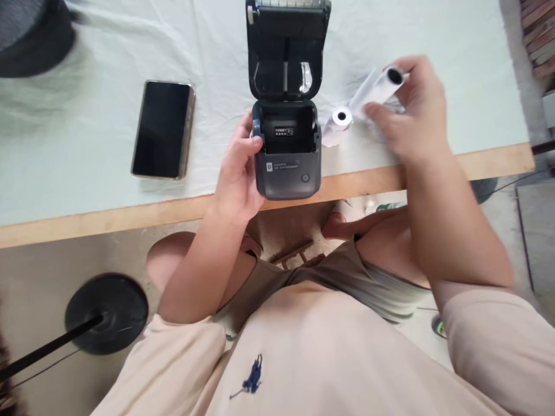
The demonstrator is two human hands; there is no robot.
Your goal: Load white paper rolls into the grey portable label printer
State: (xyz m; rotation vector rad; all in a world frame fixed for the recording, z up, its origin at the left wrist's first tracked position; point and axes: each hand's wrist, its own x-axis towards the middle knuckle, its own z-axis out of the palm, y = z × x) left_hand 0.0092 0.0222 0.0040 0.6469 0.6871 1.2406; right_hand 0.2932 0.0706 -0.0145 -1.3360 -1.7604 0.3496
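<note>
A small dark grey label printer [288, 173] is held at the table's front edge, its lid [286, 52] swung up and its paper bay showing no roll. My left hand [243, 162] grips the printer's left side, thumb on the upper rim. To the right, my right hand [411, 110] has its fingers and thumb around a white paper roll [376, 92], tilted with its dark core end up. Between that roll and the printer stands a second, smaller white paper roll [336, 128] with a dark core.
A phone [162, 130] with a dark screen lies on the pale cloth [217, 52] left of the printer. At the far upper left sits a round black object [34, 37]. A wooden strip [359, 180] edges the table. A round black stand base [106, 313] rests on the floor.
</note>
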